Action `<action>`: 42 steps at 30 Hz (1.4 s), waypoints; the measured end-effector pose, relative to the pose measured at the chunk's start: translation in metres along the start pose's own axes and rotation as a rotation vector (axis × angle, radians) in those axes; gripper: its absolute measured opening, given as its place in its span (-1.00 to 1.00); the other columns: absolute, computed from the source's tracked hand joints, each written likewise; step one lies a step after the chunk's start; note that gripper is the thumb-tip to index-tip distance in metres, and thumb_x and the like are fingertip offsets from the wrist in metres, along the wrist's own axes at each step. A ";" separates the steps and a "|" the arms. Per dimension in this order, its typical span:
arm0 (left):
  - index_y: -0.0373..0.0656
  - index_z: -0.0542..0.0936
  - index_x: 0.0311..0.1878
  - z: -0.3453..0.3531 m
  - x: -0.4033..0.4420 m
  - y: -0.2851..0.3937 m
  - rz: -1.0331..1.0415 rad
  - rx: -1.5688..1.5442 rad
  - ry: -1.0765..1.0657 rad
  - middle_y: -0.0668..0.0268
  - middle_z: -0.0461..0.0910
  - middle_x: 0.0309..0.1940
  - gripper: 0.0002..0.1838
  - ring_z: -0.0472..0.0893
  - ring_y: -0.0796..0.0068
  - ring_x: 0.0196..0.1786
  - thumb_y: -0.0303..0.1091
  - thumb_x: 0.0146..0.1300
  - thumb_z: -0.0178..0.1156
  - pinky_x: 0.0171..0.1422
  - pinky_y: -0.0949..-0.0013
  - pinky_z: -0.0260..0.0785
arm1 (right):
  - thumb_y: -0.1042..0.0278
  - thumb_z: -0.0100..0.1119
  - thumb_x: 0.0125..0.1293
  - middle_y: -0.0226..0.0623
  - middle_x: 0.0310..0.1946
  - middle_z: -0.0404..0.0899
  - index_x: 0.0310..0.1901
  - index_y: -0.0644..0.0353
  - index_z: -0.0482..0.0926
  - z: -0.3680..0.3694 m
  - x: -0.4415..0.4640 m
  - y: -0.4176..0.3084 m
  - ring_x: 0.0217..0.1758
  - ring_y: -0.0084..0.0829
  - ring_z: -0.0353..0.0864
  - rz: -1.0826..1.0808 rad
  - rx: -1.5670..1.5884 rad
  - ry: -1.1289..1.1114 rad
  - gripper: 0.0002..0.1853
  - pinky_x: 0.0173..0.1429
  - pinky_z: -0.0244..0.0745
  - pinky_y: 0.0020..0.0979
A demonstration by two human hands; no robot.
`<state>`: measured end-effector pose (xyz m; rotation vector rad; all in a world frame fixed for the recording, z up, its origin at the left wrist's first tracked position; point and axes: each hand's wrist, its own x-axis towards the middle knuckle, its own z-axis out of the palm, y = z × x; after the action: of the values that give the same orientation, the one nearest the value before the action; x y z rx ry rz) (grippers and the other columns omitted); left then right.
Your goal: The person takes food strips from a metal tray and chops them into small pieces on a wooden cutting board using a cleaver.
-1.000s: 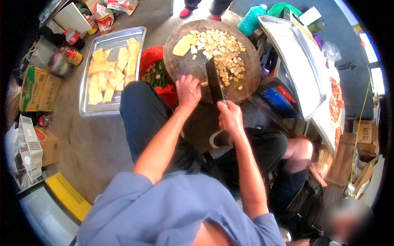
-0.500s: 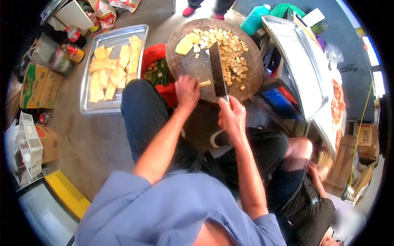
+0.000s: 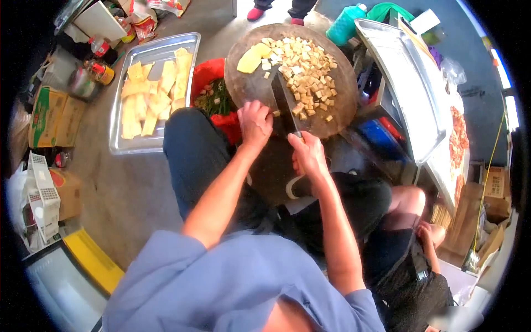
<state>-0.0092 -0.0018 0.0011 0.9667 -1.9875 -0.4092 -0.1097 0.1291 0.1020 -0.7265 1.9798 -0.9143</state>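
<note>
Landmark: round board (image 3: 249,91). Left of it, well apart, metal tray (image 3: 126,145) with flat yellow sheets (image 3: 133,113) overlapping; low concern. Just beside the board's left edge, red container (image 3: 207,69) with greens (image 3: 207,105) inside; judged risk: scraps pushed over that edge could drop in among them. At the board's near-left edge, left hand (image 3: 255,123), fingers bunched and curled, tips close to a small pale piece (image 3: 276,113); whether it is pinched, cannot tell. Main hazard: those fingertips sit just beside the cleaver (image 3: 283,102), so a piece slipping or a tip left uncurled could mean a cut. Cleaver lies slanted over the board's near half; contact between edge and wood not resolvable. Right hand (image 3: 308,154), at the board's near edge, is closed round the handle; a loose or damp grip could let the blade twist. Flat yellow slab (image 3: 251,60) on the board's far-left part, clear of the blade. Cubes (image 3: 310,72) spread over the board's far and right parts, some close to the blade; a sideways sweep could scatter them off the rim. Right of the board, tilted tray (image 3: 406,88); stray cubes might land near it.
</note>
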 end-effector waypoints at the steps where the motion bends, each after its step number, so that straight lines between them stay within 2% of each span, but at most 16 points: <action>1: -0.12 0.57 -0.46 -0.001 0.001 0.001 0.005 0.027 -0.013 0.28 0.48 -0.35 -0.93 0.46 0.14 -0.12 -0.40 0.01 0.28 -0.03 0.07 0.24 | 0.01 0.16 0.34 -0.22 -0.58 0.57 -0.20 0.33 0.57 0.000 -0.002 -0.002 -0.61 -0.43 0.57 0.018 -0.001 -0.002 -0.58 -0.46 0.46 -0.32; 6: -0.11 0.59 -0.44 -0.001 0.003 0.004 -0.003 0.093 -0.039 0.29 0.48 -0.34 -0.92 0.47 0.15 -0.12 -0.39 0.00 0.30 -0.03 0.07 0.24 | 0.05 0.16 0.37 -0.28 -0.60 0.55 -0.20 0.29 0.57 0.005 -0.014 -0.005 -0.63 -0.51 0.54 0.057 -0.024 0.022 -0.62 -0.50 0.46 -0.37; 9: -0.11 0.60 -0.44 -0.002 0.002 0.005 -0.011 0.054 -0.003 0.29 0.49 -0.34 -0.94 0.47 0.14 -0.11 -0.41 0.01 0.29 -0.03 0.07 0.24 | 0.08 0.19 0.40 -0.43 -0.61 0.47 -0.13 0.24 0.60 0.000 -0.023 0.005 -0.66 -0.58 0.48 0.172 0.236 0.070 -0.67 -0.58 0.39 -0.49; 15: -0.14 0.61 -0.33 -0.002 -0.001 -0.006 -0.010 -0.036 0.013 0.25 0.53 -0.29 -0.90 0.48 0.11 -0.10 -0.51 0.04 0.22 -0.02 0.06 0.27 | 0.07 0.21 0.39 -0.45 -0.62 0.47 -0.09 0.27 0.60 0.005 -0.026 0.010 -0.67 -0.61 0.45 0.063 0.230 0.057 -0.64 -0.58 0.37 -0.49; 17: -0.17 0.60 -0.27 -0.006 -0.003 -0.010 -0.074 -0.076 0.107 0.19 0.55 -0.28 -0.84 0.50 0.04 -0.12 -0.57 0.05 0.16 -0.04 0.07 0.33 | 0.08 0.21 0.39 -0.45 -0.62 0.47 -0.09 0.27 0.60 0.008 -0.030 0.000 -0.67 -0.61 0.45 0.045 0.229 0.053 -0.64 -0.58 0.37 -0.50; 22: -0.19 0.59 -0.26 -0.014 -0.009 -0.010 -0.138 -0.094 0.156 0.13 0.54 -0.30 -0.84 0.51 -0.01 -0.17 -0.61 0.09 0.12 -0.09 0.09 0.37 | 0.11 0.20 0.39 -0.42 -0.61 0.51 -0.06 0.29 0.61 0.005 -0.035 -0.026 -0.66 -0.61 0.49 -0.074 0.201 0.095 -0.64 -0.56 0.39 -0.49; 23: -0.19 0.60 -0.26 -0.015 -0.011 -0.007 -0.155 -0.127 0.142 0.13 0.54 -0.31 -0.86 0.51 0.00 -0.17 -0.58 0.10 0.15 -0.09 0.09 0.37 | 0.09 0.20 0.39 -0.38 -0.60 0.54 -0.05 0.31 0.60 0.004 -0.036 -0.030 -0.64 -0.59 0.51 -0.127 0.187 0.109 -0.62 -0.54 0.42 -0.46; 26: -0.17 0.60 -0.26 -0.013 -0.011 -0.002 -0.195 -0.152 0.089 0.17 0.54 -0.29 -0.88 0.51 0.05 -0.14 -0.47 0.11 0.25 -0.05 0.08 0.34 | 0.05 0.18 0.38 -0.32 -0.59 0.56 -0.08 0.32 0.60 0.008 -0.026 -0.025 -0.64 -0.53 0.54 -0.113 0.078 0.086 -0.59 -0.51 0.46 -0.41; 28: -0.15 0.61 -0.26 -0.013 -0.010 0.003 -0.128 -0.008 0.010 0.21 0.54 -0.24 -0.85 0.49 0.10 -0.06 -0.39 0.09 0.30 0.00 0.06 0.29 | 0.00 0.15 0.35 -0.18 -0.57 0.58 -0.16 0.34 0.60 0.013 -0.008 -0.010 -0.61 -0.40 0.58 -0.001 -0.020 -0.037 -0.56 -0.45 0.48 -0.32; 29: -0.13 0.62 -0.29 -0.011 -0.009 0.003 -0.106 0.033 -0.015 0.25 0.51 -0.22 -0.84 0.47 0.13 -0.03 -0.32 0.07 0.34 0.01 0.07 0.23 | 0.00 0.14 0.35 -0.15 -0.57 0.58 -0.16 0.35 0.59 0.012 -0.004 -0.006 -0.60 -0.37 0.60 0.000 -0.038 -0.027 -0.55 -0.44 0.49 -0.29; 33: -0.16 0.64 -0.24 -0.005 -0.003 0.004 -0.059 0.149 -0.108 0.25 0.51 -0.23 -0.77 0.48 0.15 -0.04 -0.31 0.03 0.37 -0.03 0.08 0.24 | 0.02 0.12 0.35 -0.10 -0.55 0.60 -0.19 0.37 0.59 0.013 -0.002 -0.015 -0.57 -0.28 0.65 0.003 -0.112 -0.023 -0.55 -0.40 0.51 -0.23; 35: -0.10 0.63 -0.38 -0.001 0.000 0.000 0.007 0.185 -0.079 0.26 0.46 -0.29 -0.91 0.45 0.16 -0.09 -0.35 0.03 0.30 -0.03 0.11 0.20 | 0.02 0.11 0.34 -0.10 -0.55 0.60 -0.19 0.37 0.59 0.012 0.003 -0.015 -0.58 -0.27 0.65 -0.008 -0.102 -0.026 -0.55 -0.39 0.52 -0.23; 42: -0.09 0.62 -0.41 0.000 0.004 -0.010 0.071 0.078 -0.127 0.28 0.48 -0.35 -0.92 0.47 0.16 -0.13 -0.37 -0.01 0.28 -0.07 0.09 0.21 | 0.00 0.11 0.34 -0.14 -0.56 0.61 -0.22 0.36 0.58 0.021 0.030 -0.025 -0.62 -0.31 0.65 -0.043 -0.069 -0.016 -0.54 -0.40 0.56 -0.27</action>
<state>-0.0059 -0.0115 -0.0026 0.9352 -2.1598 -0.3633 -0.1032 0.0854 0.1007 -0.8157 1.9967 -0.8663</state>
